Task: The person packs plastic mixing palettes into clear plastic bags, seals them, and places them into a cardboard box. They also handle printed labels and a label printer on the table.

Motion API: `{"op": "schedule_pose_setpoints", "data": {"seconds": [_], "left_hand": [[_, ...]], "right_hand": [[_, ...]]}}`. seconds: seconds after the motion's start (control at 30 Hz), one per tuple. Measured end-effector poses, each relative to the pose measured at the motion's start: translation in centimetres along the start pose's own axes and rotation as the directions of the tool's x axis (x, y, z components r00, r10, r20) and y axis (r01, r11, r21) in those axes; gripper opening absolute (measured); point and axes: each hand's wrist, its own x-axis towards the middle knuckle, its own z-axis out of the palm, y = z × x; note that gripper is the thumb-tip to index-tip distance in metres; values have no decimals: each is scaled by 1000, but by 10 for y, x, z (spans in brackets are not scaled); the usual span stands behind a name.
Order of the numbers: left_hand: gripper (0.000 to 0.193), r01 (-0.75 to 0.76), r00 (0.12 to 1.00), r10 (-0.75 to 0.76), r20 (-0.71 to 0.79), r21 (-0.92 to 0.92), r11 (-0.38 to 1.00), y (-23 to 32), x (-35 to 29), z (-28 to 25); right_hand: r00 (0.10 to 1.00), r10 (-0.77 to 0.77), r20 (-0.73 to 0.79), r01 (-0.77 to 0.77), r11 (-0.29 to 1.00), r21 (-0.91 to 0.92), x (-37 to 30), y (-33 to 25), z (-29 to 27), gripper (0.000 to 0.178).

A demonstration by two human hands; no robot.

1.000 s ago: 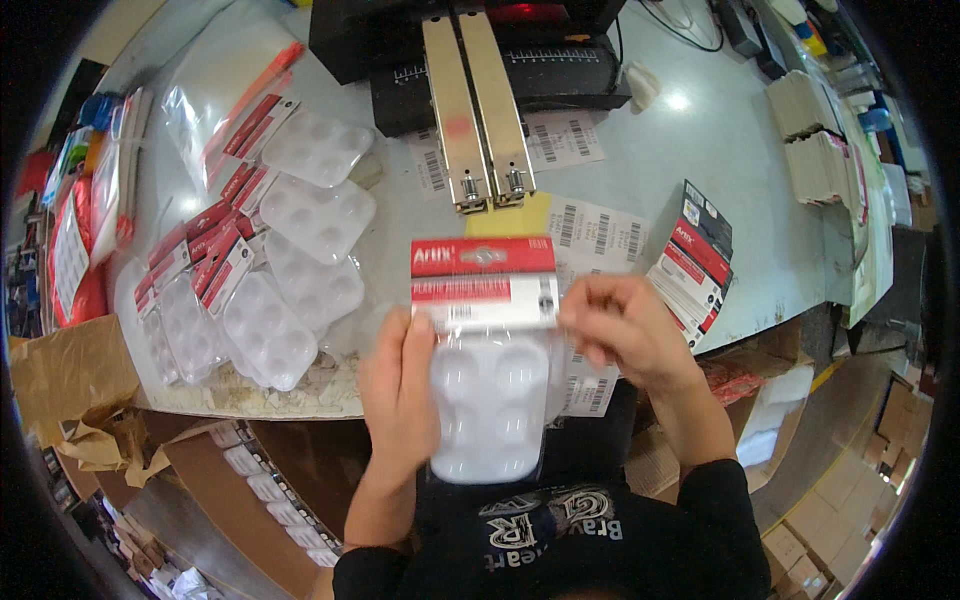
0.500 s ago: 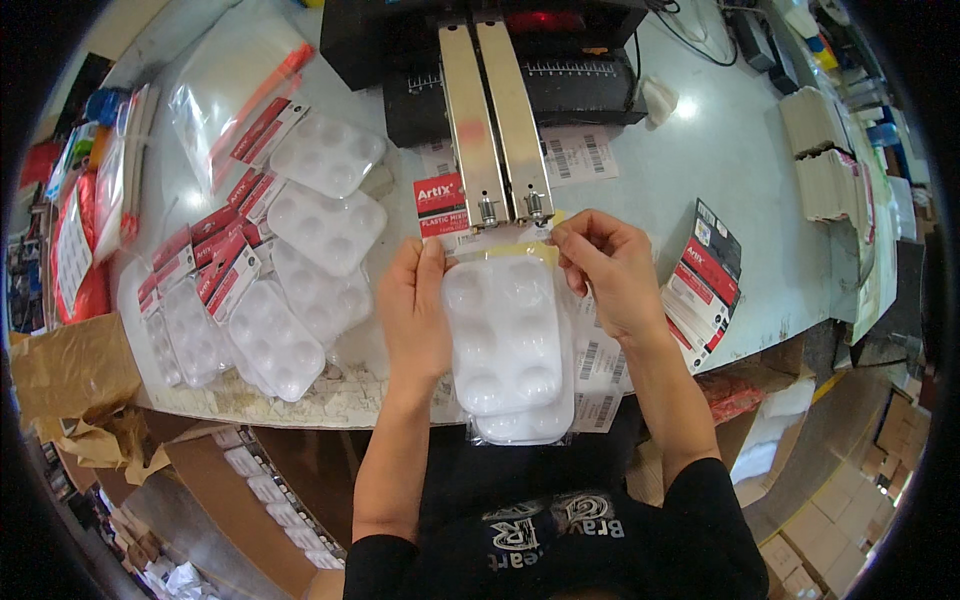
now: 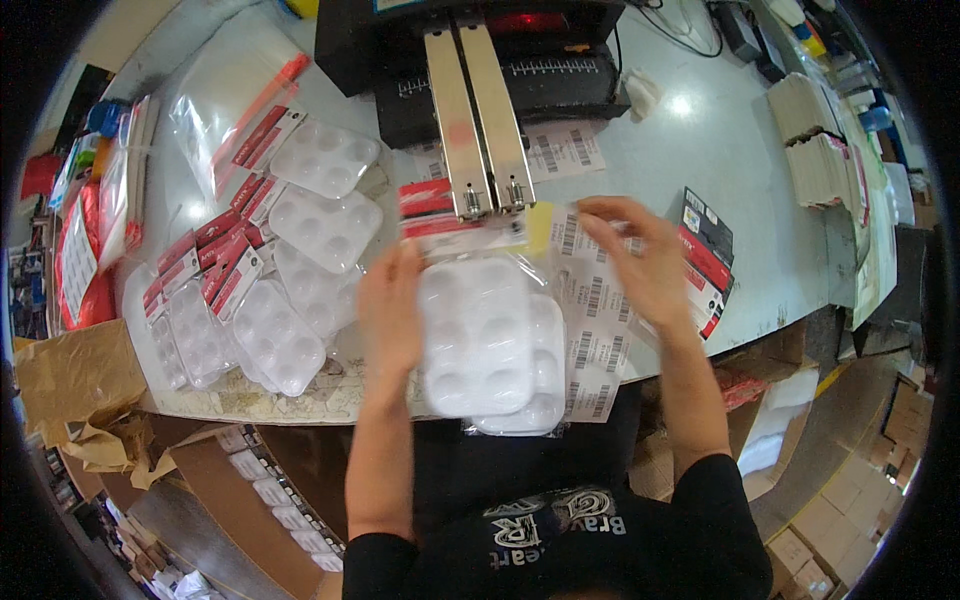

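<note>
Below the metal arms of a stapling or sealing machine (image 3: 470,120), my left hand (image 3: 393,305) grips the left edge of a bagged white plastic paint palette (image 3: 476,335). Motion blurs this hand a little. The bag's red and white header card (image 3: 430,210) lies under the tips of the arms. A second white palette (image 3: 545,360) shows partly from beneath the first. My right hand (image 3: 640,260) is off the pack, its fingers apart and slightly curved. Under and beside it lie sheets of barcode labels (image 3: 595,340). A yellowish strip (image 3: 539,228) shows at the card's right end.
Several bagged palettes (image 3: 325,230) with header cards lie at the left, beside clear bags (image 3: 235,90). A stack of header cards (image 3: 706,260) sits to the right. Bundled cards (image 3: 815,165) stand at the far right. Open cardboard boxes (image 3: 235,500) are below the table edge.
My left hand and the upper palette pack have shifted left, baring more of the lower palette. My right hand has let go of the pack's corner and moved right.
</note>
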Motion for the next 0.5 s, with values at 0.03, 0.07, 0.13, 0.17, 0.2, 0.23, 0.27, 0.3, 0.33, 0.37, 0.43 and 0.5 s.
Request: {"op": "schedule_pose_setpoints", "data": {"seconds": [0.03,0.07,0.13,0.17,0.2,0.23,0.27,0.3,0.33,0.37,0.43,0.5], "left_hand": [[25,100,994,-104,27,105,989,0,8,-24],[26,107,994,-104,-36,100,989,0,15,-44],[30,151,982,-104,-160,319,936,0,27,-80],[31,98,953,107,-283,625,775,-1,26,-86],[30,31,959,142,-244,590,807,-1,22,-86],[29,46,964,104,-245,536,843,-2,15,-77],[29,137,972,-24,-232,483,865,-2,3,-63],[26,-33,997,56,-50,371,928,0,-11,-47],[24,-164,981,132,145,231,959,3,-24,-30],[21,-55,988,35,147,137,989,5,-32,-13],[18,-9,990,10,142,-4,1000,13,-40,5],[16,-32,993,40,107,-76,997,24,-42,10]], "right_hand": [[997,17,-76,-29,987,-159,-5,6,-24,47],[992,-10,-125,-33,943,-332,-12,14,-50,67],[992,87,-94,-127,761,-636,-22,40,-81,100],[995,85,-41,-93,784,-614,-29,54,-86,105],[989,148,-18,-128,779,-614,-33,67,-91,110],[969,247,5,-188,751,-633,-35,76,-95,115],[985,175,6,-127,740,-661,-38,82,-97,113],[980,198,-17,-161,740,-653,-40,85,-98,111],[977,215,-14,-172,738,-653,-41,86,-96,109],[989,146,-16,-121,745,-656,-40,83,-96,106],[981,188,-42,-170,738,-653,-40,74,-94,99],[982,173,-70,-174,721,-671,-40,61,-92,92]]}}
